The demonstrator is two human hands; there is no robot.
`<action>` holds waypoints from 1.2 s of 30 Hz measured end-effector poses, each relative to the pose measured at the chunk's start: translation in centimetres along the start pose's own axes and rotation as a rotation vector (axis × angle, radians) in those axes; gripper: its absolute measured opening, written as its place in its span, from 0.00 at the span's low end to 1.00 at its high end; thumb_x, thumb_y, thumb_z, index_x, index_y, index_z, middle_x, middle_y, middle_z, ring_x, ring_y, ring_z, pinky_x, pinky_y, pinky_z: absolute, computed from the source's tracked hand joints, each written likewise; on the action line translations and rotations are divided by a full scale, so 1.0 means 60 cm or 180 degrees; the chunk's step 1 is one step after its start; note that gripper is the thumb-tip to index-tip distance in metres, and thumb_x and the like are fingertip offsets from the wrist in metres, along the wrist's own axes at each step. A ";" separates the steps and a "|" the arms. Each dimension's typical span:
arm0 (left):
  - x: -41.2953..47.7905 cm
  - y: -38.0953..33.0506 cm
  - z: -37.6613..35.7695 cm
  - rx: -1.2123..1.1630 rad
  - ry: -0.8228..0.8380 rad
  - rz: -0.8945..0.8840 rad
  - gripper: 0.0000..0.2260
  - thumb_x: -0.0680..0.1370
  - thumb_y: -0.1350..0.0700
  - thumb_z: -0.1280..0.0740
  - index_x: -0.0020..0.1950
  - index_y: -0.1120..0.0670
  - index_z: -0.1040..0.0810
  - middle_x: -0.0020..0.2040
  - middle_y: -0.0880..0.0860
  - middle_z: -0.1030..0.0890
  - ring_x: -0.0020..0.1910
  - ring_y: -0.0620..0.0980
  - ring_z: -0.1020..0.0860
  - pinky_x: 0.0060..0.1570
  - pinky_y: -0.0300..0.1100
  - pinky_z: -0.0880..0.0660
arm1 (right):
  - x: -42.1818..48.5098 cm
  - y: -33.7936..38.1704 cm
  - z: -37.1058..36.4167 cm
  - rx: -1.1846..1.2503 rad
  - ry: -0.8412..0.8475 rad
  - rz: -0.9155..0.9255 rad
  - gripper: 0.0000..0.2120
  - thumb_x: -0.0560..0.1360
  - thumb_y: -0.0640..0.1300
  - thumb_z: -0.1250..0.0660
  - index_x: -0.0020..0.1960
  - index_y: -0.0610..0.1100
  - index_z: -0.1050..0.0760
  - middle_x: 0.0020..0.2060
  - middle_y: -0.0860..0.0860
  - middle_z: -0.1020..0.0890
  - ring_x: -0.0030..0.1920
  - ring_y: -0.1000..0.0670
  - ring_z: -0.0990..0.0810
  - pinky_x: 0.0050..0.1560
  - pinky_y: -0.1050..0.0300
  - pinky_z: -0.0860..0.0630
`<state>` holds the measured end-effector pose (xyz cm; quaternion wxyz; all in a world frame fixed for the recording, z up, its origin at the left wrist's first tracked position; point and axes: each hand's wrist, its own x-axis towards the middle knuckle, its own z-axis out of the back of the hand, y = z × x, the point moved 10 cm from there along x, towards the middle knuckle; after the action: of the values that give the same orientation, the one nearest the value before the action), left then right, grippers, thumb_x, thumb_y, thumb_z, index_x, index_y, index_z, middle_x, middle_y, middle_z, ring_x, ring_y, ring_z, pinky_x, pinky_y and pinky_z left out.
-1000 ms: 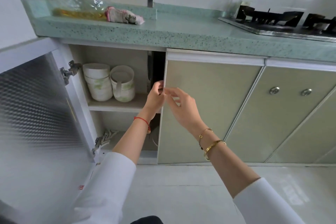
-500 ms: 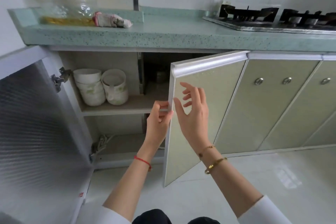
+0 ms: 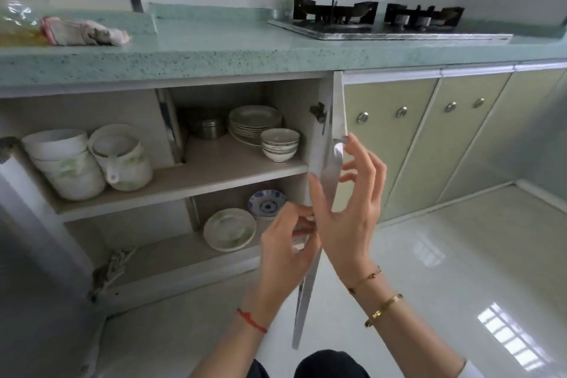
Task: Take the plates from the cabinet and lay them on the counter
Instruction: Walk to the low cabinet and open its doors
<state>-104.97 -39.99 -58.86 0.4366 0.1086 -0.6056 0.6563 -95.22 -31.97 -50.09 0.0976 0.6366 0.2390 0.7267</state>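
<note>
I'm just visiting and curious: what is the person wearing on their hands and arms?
Both hands are bare, no gloves. The left hand has a thin red string bracelet at the wrist. The right hand wears two gold bracelets: a slim chain and a thicker bangle. A white sleeve edge shows.

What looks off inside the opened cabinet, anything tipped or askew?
Mostly tidy. Two things stand out: the spouted cup on the upper shelf leans against the bowl stack, and on the lower shelf the green-patterned plate and blue-patterned plate stand tilted, not flat. Nothing is spilled or visibly broken.
</note>
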 end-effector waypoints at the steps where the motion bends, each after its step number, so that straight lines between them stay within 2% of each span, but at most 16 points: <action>1: 0.001 -0.011 -0.020 -0.0101 0.0098 -0.0010 0.17 0.72 0.66 0.26 0.51 0.47 0.24 0.46 0.34 0.22 0.45 0.32 0.19 0.45 0.25 0.23 | 0.005 -0.007 0.022 -0.0079 -0.0141 -0.0001 0.27 0.76 0.43 0.29 0.71 0.42 0.34 0.61 0.50 0.28 0.53 0.48 0.24 0.52 0.61 0.24; 4: 0.008 -0.039 -0.086 -0.0529 0.0396 0.0012 0.20 0.72 0.64 0.26 0.52 0.41 0.25 0.47 0.35 0.19 0.46 0.38 0.17 0.47 0.30 0.22 | 0.019 -0.037 0.085 -0.0396 -0.0461 0.0021 0.25 0.76 0.38 0.31 0.71 0.40 0.34 0.59 0.56 0.29 0.55 0.54 0.26 0.53 0.60 0.25; 7: 0.017 -0.066 -0.147 -0.0795 0.0491 -0.0149 0.18 0.73 0.61 0.24 0.57 0.45 0.24 0.51 0.38 0.17 0.48 0.42 0.16 0.50 0.37 0.19 | 0.035 -0.071 0.142 -0.0672 -0.0584 0.0045 0.24 0.76 0.34 0.33 0.70 0.38 0.34 0.58 0.56 0.29 0.57 0.57 0.26 0.55 0.61 0.25; 10: 0.028 -0.075 -0.210 -0.0944 0.0679 -0.0146 0.18 0.73 0.58 0.23 0.60 0.51 0.23 0.49 0.46 0.16 0.47 0.45 0.16 0.50 0.45 0.18 | 0.053 -0.095 0.183 -0.0937 -0.0561 0.0104 0.24 0.77 0.34 0.35 0.71 0.41 0.34 0.58 0.51 0.28 0.58 0.57 0.26 0.57 0.61 0.25; 12: 0.035 -0.082 -0.243 -0.0941 0.0764 -0.0224 0.19 0.74 0.57 0.24 0.62 0.52 0.23 0.48 0.46 0.16 0.47 0.45 0.16 0.51 0.45 0.18 | 0.064 -0.110 0.205 -0.1106 -0.0510 0.0092 0.23 0.78 0.35 0.36 0.72 0.43 0.33 0.59 0.50 0.27 0.56 0.55 0.25 0.57 0.63 0.25; 15: 0.041 -0.087 -0.278 -0.0868 0.0815 -0.0324 0.20 0.75 0.55 0.25 0.66 0.51 0.23 0.55 0.46 0.15 0.51 0.44 0.16 0.53 0.43 0.18 | 0.085 -0.139 0.235 -0.1323 -0.0448 -0.0052 0.21 0.79 0.37 0.36 0.71 0.45 0.32 0.58 0.51 0.27 0.50 0.50 0.22 0.54 0.67 0.27; 19: 0.047 -0.083 -0.326 -0.0815 0.1022 -0.0370 0.21 0.78 0.54 0.28 0.71 0.52 0.25 0.63 0.45 0.18 0.60 0.44 0.20 0.59 0.45 0.21 | 0.112 -0.169 0.261 -0.1538 -0.0351 -0.0174 0.20 0.78 0.36 0.35 0.70 0.43 0.31 0.56 0.49 0.27 0.45 0.54 0.23 0.49 0.71 0.27; 22: 0.058 -0.082 -0.359 -0.0662 0.1191 -0.0516 0.21 0.80 0.56 0.32 0.73 0.50 0.27 0.67 0.45 0.21 0.65 0.45 0.25 0.66 0.44 0.27 | 0.126 -0.186 0.272 -0.1644 -0.0334 -0.0185 0.20 0.78 0.36 0.35 0.69 0.41 0.30 0.56 0.47 0.26 0.44 0.57 0.25 0.47 0.69 0.26; 25: 0.074 -0.076 -0.379 -0.0594 0.1256 -0.0523 0.21 0.81 0.59 0.34 0.74 0.49 0.28 0.66 0.46 0.23 0.64 0.46 0.26 0.67 0.45 0.29 | 0.130 -0.194 0.275 -0.1715 -0.0351 -0.0199 0.21 0.77 0.37 0.34 0.69 0.42 0.31 0.56 0.47 0.26 0.45 0.55 0.23 0.46 0.66 0.24; 27: 0.084 -0.072 -0.377 -0.0619 0.1183 -0.0532 0.20 0.81 0.59 0.34 0.72 0.48 0.28 0.65 0.44 0.24 0.64 0.44 0.27 0.66 0.46 0.28 | 0.128 -0.189 0.274 -0.1873 -0.0365 -0.0111 0.22 0.77 0.37 0.34 0.70 0.42 0.31 0.56 0.46 0.27 0.50 0.49 0.23 0.53 0.62 0.25; 29: 0.092 -0.066 -0.371 -0.0647 0.1130 -0.0527 0.18 0.81 0.57 0.35 0.71 0.49 0.27 0.64 0.44 0.23 0.63 0.44 0.26 0.65 0.47 0.28 | 0.124 -0.179 0.275 -0.2250 -0.0449 0.0035 0.22 0.76 0.39 0.33 0.69 0.41 0.30 0.56 0.43 0.27 0.54 0.44 0.26 0.64 0.62 0.32; 30: 0.096 -0.063 -0.366 -0.0676 0.1085 -0.0518 0.17 0.82 0.56 0.35 0.71 0.50 0.26 0.64 0.45 0.22 0.63 0.44 0.26 0.65 0.49 0.28 | 0.122 -0.170 0.277 -0.2417 -0.0520 0.0117 0.21 0.77 0.41 0.32 0.69 0.41 0.29 0.56 0.41 0.27 0.54 0.43 0.28 0.66 0.63 0.37; 31: 0.100 -0.059 -0.359 -0.0705 0.1034 -0.0489 0.17 0.82 0.56 0.35 0.70 0.50 0.26 0.64 0.44 0.22 0.63 0.44 0.26 0.64 0.50 0.27 | 0.120 -0.160 0.276 -0.2507 -0.0573 0.0220 0.20 0.77 0.41 0.32 0.68 0.42 0.28 0.55 0.40 0.27 0.54 0.43 0.28 0.66 0.63 0.39; 33: 0.109 -0.046 -0.342 -0.0726 0.0951 -0.0391 0.16 0.82 0.56 0.35 0.70 0.50 0.26 0.64 0.44 0.22 0.64 0.43 0.26 0.64 0.52 0.27 | 0.112 -0.139 0.260 -0.2450 -0.0551 0.0509 0.17 0.78 0.41 0.33 0.65 0.41 0.26 0.53 0.40 0.25 0.53 0.42 0.28 0.63 0.59 0.35; 36: 0.115 -0.019 -0.307 -0.0698 0.0855 -0.0252 0.16 0.81 0.58 0.34 0.70 0.51 0.25 0.63 0.46 0.21 0.64 0.46 0.25 0.65 0.55 0.27 | 0.096 -0.117 0.207 -0.2116 -0.0176 0.0864 0.13 0.78 0.38 0.33 0.62 0.40 0.23 0.50 0.41 0.22 0.50 0.43 0.26 0.56 0.52 0.28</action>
<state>-101.11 -20.68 -57.91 0.5484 -0.0044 -0.6050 0.5772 -85.26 -20.57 -47.41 0.2084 0.6154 -0.0999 0.7536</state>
